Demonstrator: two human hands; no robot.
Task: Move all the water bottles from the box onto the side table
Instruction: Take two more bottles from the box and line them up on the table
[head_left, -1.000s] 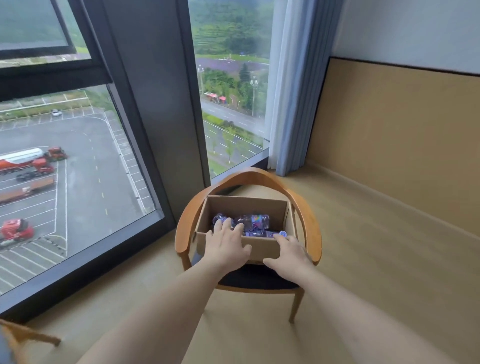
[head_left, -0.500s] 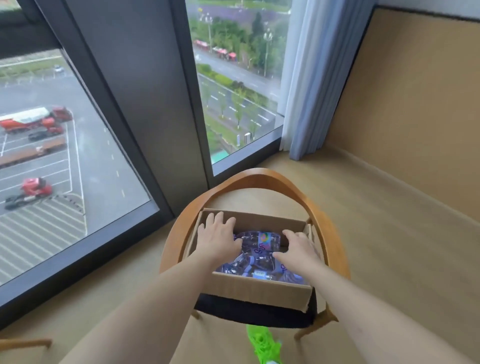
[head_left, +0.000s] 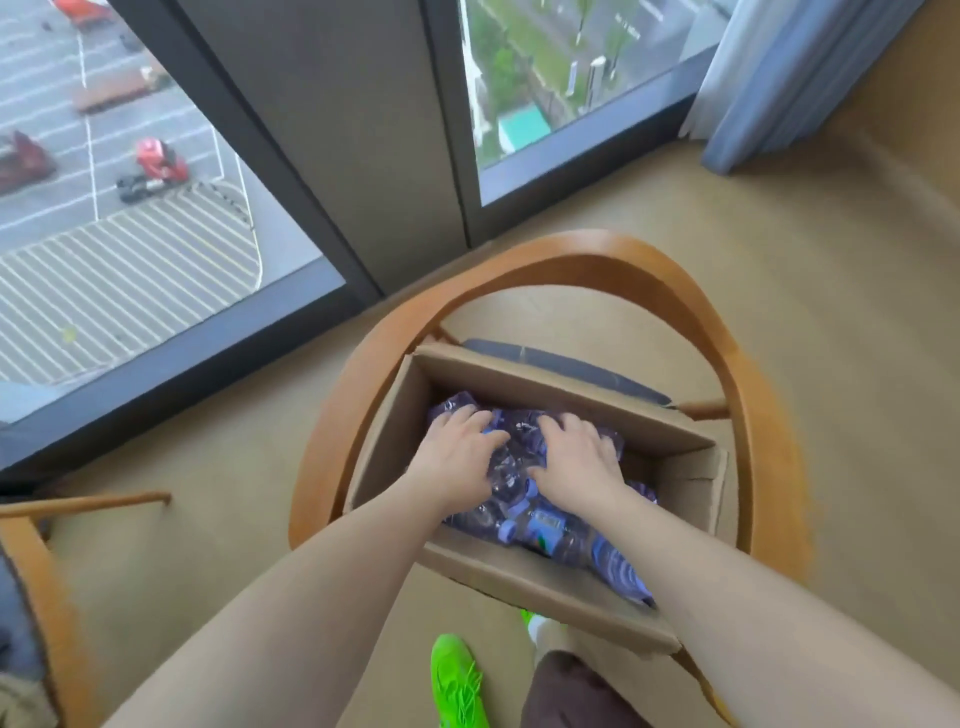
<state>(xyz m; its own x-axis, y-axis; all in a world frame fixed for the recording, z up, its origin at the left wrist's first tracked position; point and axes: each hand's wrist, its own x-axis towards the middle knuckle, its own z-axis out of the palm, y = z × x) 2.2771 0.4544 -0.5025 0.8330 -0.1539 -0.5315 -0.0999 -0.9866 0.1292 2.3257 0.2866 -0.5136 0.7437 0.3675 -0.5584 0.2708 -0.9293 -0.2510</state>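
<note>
Near: green shoe on floor. Then cardboard box on wooden chair, water bottles heaped inside. Left hand and right hand side by side on the heap, fingers spread, seemingly not yet gripping. Risk: slick, loosely piled bottles rolling or slipping from a hasty grab.

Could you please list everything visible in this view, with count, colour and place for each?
water bottles: several, exact count unclear, clear with purple labels and caps, lying in the box
box: one, brown cardboard, open, on the chair seat
chair: one, curved wooden frame, dark seat, by the window
second chair: one, wooden, partly in view at left edge
curtain: one, blue-grey, upper right
shoe: green, on the floor at bottom
left hand: on the bottles inside the box
right hand: on the bottles inside the box
</note>
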